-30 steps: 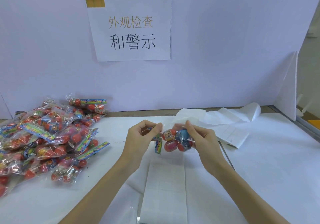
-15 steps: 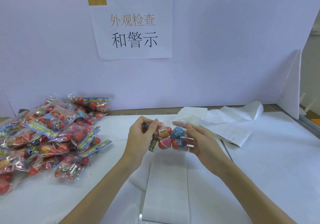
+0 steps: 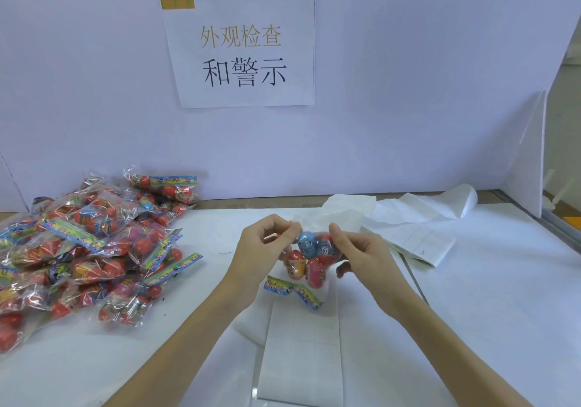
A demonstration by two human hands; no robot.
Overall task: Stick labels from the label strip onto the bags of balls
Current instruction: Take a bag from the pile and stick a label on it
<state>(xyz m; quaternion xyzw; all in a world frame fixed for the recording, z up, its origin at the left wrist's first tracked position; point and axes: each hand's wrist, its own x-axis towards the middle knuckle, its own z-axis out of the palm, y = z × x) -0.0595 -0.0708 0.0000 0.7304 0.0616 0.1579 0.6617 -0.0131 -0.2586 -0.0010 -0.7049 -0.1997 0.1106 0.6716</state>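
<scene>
Both hands pinch one bag of balls (image 3: 309, 259) by its upper film: left hand (image 3: 264, 249), right hand (image 3: 361, 252). It hangs between them above the label strip (image 3: 301, 353). It looks light, crinkly and slippery; edges seem the safest hold.

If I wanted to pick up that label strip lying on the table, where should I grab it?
Probably by its near edge, coming from the person's side. The label strip lies flat and runs away from the person; the held bag of balls and both hands hang over its far end, so the near end is free.
</scene>
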